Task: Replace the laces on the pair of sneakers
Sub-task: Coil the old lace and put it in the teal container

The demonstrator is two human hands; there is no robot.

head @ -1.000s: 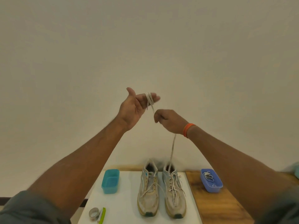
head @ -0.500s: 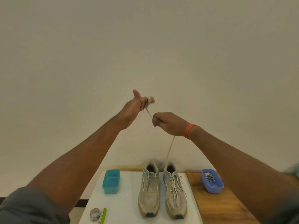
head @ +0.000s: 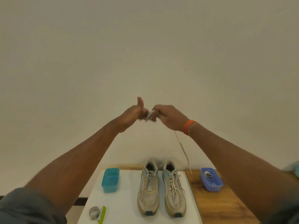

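Overhead, hands clear of sneakers.

Sleeves: the person is wearing dark grey sleeves, pushed up past the elbows.
Forearms: both are showing bare.
Right wrist: it is carrying an orange band.
Hands: the left hand and right hand are going ungloved.

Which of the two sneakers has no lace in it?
The left sneaker, next to the teal tub: its eyelets are bare, while the right sneaker is laced.
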